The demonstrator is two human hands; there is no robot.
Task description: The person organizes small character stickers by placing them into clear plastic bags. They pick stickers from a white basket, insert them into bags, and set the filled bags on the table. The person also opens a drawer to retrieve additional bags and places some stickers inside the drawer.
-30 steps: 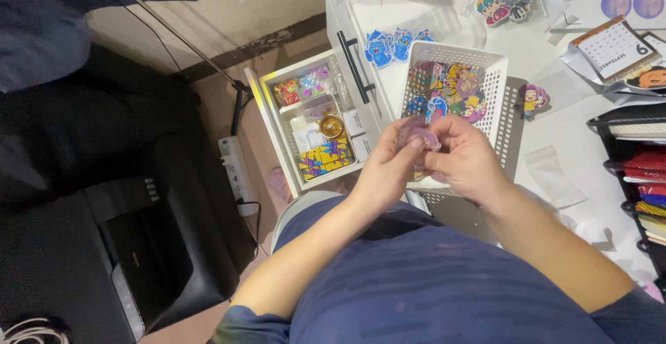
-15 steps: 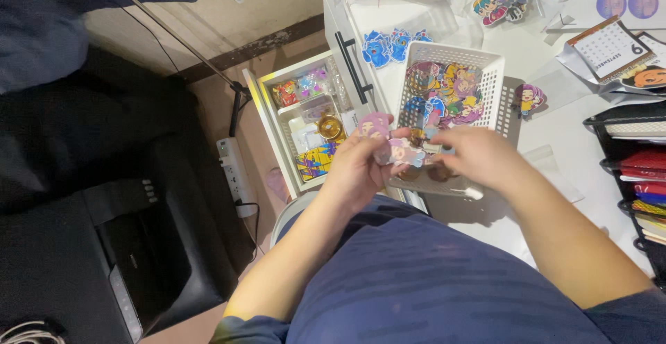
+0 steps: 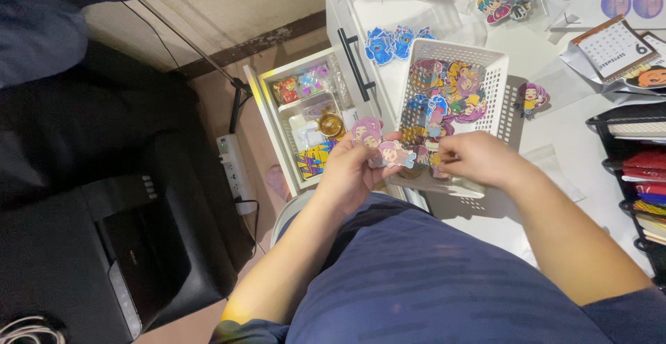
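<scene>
While the left hand (image 3: 350,170) grips a fan of cartoon charms (image 3: 380,146) just beside the white basket (image 3: 497,84), the right hand (image 3: 479,158) pinches a charm at its near rim

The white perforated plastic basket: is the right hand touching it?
Cannot tell. In the head view the right hand overlaps the white perforated plastic basket's near edge, hiding any contact or gap.

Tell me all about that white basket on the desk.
The white basket is a rectangular plastic tray with perforated walls, standing upright on the white desk. It holds a heap of colourful cartoon-figure cutouts. The right hand hovers over its near end; the left hand, holding several cutouts, is beside its near corner.
</scene>
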